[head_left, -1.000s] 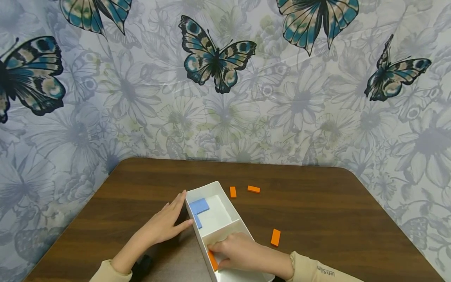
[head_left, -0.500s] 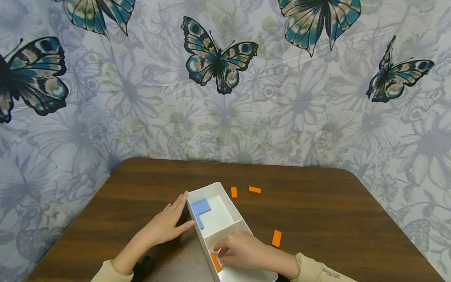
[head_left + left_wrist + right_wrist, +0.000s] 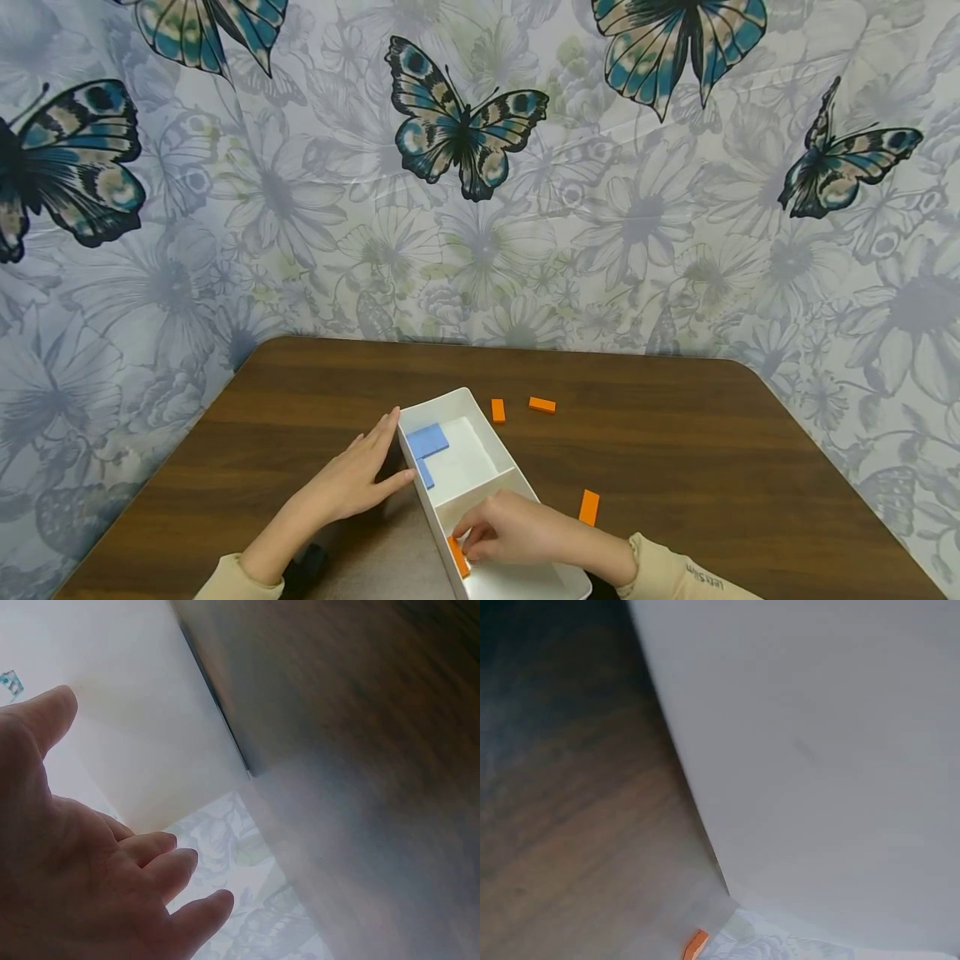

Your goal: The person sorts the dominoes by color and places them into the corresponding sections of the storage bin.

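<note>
1. Compared with one second ago, the right hand (image 3: 517, 529) has drawn its thumb and fingers nearer to each other, while the left hand (image 3: 352, 479) keeps its place.
2. Orange block (image 3: 458, 558) lies in the near compartment of the white box (image 3: 446, 508), lengthwise along its left wall.
3. Right fingers are bent, and their tips are at this block, with the thumb on its inner side (whether they really pinch it, I cannot tell).
4. Left hand is at the outside of the box's left wall. Its fingers are almost straight and lie close together in the head view, with the forefinger's tip at the far left corner; the thumb stands apart from them, near the same wall.
5. Beyond the divider (image 3: 476, 493), in the far compartment, blue pieces (image 3: 427, 440) are along the left wall.
6. Outside, to the right of the box, three more orange blocks (image 3: 542, 405) rest on the brown table (image 3: 660, 442): two near the far end, and one close to the right forearm, which partly hides it.
7. Behind the table hangs a pale flowered cloth (image 3: 487, 267) with large blue-and-black butterflies (image 3: 462, 133).
</note>
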`<action>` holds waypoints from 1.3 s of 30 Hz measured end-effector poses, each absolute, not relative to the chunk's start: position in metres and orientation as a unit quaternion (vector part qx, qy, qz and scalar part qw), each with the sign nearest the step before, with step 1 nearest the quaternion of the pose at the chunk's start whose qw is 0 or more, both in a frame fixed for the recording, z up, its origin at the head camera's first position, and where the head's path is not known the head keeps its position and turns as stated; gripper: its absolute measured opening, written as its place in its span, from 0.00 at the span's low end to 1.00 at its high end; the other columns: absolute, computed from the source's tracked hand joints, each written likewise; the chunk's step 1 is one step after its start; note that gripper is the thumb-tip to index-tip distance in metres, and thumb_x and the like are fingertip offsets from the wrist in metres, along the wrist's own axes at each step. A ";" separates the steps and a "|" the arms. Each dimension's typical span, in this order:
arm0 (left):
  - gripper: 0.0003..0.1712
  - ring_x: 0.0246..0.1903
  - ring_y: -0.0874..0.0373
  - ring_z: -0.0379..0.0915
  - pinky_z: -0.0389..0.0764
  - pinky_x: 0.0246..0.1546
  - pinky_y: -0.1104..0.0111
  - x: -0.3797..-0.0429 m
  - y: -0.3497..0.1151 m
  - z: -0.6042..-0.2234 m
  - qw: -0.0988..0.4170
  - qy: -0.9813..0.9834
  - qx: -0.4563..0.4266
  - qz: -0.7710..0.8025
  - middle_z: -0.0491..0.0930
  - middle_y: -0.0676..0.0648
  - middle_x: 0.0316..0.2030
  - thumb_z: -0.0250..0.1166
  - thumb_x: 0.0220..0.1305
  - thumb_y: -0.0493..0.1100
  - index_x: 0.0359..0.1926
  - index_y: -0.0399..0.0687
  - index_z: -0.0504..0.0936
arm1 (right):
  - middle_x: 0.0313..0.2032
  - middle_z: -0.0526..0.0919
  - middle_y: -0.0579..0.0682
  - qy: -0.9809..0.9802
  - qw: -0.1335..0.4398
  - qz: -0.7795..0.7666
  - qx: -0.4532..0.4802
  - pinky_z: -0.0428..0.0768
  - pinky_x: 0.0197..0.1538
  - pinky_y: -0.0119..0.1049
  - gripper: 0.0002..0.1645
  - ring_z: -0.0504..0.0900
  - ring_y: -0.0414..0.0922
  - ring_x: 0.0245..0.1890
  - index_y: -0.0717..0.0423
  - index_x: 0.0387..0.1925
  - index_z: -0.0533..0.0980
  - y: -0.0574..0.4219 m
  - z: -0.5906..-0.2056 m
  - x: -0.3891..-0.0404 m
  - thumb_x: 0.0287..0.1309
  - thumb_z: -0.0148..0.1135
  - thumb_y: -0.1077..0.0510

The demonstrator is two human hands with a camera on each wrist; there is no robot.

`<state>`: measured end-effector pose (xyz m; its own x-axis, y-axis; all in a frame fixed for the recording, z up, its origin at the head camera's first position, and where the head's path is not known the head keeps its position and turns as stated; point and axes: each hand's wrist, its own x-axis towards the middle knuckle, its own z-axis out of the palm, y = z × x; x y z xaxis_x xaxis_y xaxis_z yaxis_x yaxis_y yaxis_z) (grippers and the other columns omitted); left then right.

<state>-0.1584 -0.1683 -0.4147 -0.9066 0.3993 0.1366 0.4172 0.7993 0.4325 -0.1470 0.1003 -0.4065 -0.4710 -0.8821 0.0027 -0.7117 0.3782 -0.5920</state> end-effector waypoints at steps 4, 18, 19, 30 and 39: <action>0.54 0.68 0.47 0.42 0.51 0.62 0.46 -0.158 -0.168 -0.414 0.019 -0.948 -0.215 -0.233 0.42 0.40 0.70 0.51 0.63 0.68 0.72 0.37 0.40 | 0.29 0.82 0.37 0.808 0.157 -0.279 -0.495 0.74 0.31 0.16 0.10 0.75 0.21 0.28 0.58 0.34 0.80 0.099 -0.408 -0.146 0.49 0.69 0.69; 0.54 0.68 0.48 0.41 0.50 0.62 0.47 -0.159 -0.168 -0.414 0.016 -0.948 -0.214 -0.234 0.42 0.41 0.71 0.50 0.63 0.69 0.72 0.38 0.39 | 0.24 0.81 0.34 0.782 0.173 -0.283 -0.527 0.74 0.31 0.17 0.06 0.75 0.20 0.26 0.53 0.28 0.76 0.099 -0.407 -0.143 0.59 0.61 0.64; 0.54 0.68 0.48 0.41 0.51 0.62 0.47 -0.159 -0.168 -0.413 0.016 -0.948 -0.215 -0.235 0.42 0.41 0.71 0.50 0.63 0.69 0.72 0.38 0.39 | 0.24 0.81 0.34 0.782 0.172 -0.284 -0.527 0.74 0.31 0.17 0.06 0.75 0.20 0.26 0.53 0.28 0.77 0.099 -0.407 -0.144 0.59 0.61 0.64; 0.54 0.68 0.47 0.42 0.51 0.62 0.46 -0.158 -0.167 -0.413 0.013 -0.948 -0.212 -0.236 0.43 0.39 0.70 0.51 0.63 0.68 0.72 0.38 0.40 | 0.28 0.83 0.38 0.746 0.225 -0.357 -0.515 0.77 0.34 0.23 0.03 0.78 0.24 0.29 0.55 0.34 0.79 0.102 -0.404 -0.149 0.62 0.59 0.64; 0.54 0.67 0.44 0.43 0.52 0.61 0.45 -0.157 -0.167 -0.413 0.022 -0.946 -0.214 -0.241 0.45 0.37 0.70 0.51 0.63 0.68 0.72 0.37 0.40 | 0.37 0.84 0.46 0.667 0.297 -0.487 -0.479 0.81 0.39 0.36 0.11 0.84 0.44 0.36 0.63 0.44 0.79 0.116 -0.389 -0.162 0.64 0.56 0.62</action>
